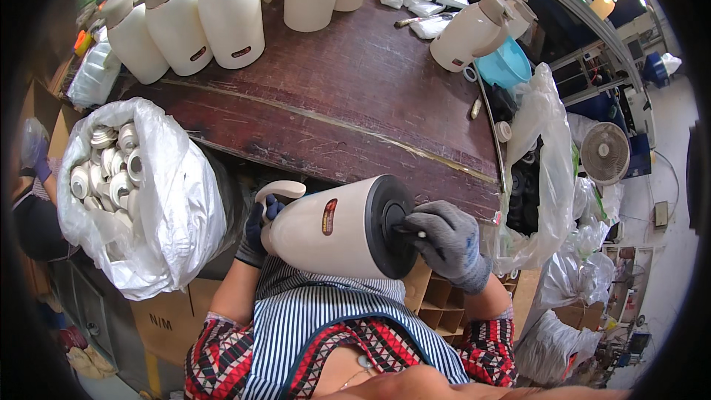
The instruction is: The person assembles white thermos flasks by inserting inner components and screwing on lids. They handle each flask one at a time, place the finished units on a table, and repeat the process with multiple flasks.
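Dark wooden table (pixel 355 96), cream jugs (pixel 222 15) along far edge. Cream jug (pixel 333 230) lying sideways against lap, black base (pixel 389 226) rightward. Right hand (pixel 444 241), gloved, fingers pressed on base. Left hand (pixel 255 233) closed around handle end.

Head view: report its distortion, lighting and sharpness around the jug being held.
Head view: fisheye bends the dark wooden table edge and blackens the corners; even light, with mild sheen on the cream jug; the jug, the left hand and the right hand are sharp, while the far background at right is small and washed out.
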`<state>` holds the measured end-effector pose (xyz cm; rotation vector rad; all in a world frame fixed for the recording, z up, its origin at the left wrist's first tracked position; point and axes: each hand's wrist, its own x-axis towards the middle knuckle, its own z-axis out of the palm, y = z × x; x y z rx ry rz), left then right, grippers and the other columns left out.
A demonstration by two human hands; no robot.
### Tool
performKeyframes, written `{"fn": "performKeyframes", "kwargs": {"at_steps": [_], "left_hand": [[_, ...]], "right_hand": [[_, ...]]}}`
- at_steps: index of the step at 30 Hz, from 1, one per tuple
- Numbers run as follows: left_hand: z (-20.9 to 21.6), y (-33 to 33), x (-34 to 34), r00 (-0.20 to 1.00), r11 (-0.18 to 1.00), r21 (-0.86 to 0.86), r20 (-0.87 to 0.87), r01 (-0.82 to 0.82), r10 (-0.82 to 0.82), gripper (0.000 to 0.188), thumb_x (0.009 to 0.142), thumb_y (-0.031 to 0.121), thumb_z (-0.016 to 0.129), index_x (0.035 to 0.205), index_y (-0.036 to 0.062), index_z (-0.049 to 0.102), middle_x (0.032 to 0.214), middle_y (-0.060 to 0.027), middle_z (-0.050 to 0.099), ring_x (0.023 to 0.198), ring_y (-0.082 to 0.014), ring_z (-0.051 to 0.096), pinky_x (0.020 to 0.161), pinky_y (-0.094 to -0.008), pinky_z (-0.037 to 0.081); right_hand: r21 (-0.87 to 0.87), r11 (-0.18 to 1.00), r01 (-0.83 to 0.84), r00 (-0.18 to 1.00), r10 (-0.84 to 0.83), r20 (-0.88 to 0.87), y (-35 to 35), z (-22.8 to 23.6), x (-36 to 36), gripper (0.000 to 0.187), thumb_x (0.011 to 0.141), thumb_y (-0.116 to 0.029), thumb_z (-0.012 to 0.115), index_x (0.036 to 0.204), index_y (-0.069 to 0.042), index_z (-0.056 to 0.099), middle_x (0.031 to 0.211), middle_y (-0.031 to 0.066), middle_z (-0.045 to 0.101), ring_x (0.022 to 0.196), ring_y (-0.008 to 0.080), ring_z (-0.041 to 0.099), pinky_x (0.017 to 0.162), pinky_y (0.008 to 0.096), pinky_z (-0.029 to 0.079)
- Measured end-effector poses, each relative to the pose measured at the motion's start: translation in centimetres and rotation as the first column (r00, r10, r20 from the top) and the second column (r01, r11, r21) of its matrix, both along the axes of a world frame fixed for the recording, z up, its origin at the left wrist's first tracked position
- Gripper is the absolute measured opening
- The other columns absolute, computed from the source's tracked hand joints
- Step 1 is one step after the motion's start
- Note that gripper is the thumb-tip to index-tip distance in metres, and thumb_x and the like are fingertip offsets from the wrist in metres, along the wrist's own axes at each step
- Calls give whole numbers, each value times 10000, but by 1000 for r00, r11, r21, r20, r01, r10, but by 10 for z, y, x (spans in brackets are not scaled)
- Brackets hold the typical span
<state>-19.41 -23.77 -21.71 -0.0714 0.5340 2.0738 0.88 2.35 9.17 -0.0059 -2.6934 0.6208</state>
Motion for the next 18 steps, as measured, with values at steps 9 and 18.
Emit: {"fn": "performKeyframes", "kwargs": {"at_steps": [9, 18], "left_hand": [[5, -5, -12, 991, 985, -158, 105, -67, 84, 259, 1055, 313, 552, 996, 61, 580, 905, -55, 606, 963, -222, 596, 941, -426, 499], [-6, -6, -20, 977, 998, -8, -203, -66, 63, 239, 1052, 278, 563, 953, 62, 549, 857, -58, 580, 874, -225, 604, 875, -428, 520]], "right_hand": [[-56, 997, 45, 976, -32, 214, 7, -14, -4, 293, 768, -87, 748, 1050, -77, 671, 953, 117, 679, 827, 336, 682, 708, 422, 557], [-185, 952, 244, 942, -188, 278, -2, -32, 0, 202, 840, -88, 746, 1024, -51, 672, 935, 141, 680, 814, 344, 677, 702, 413, 545]]}}
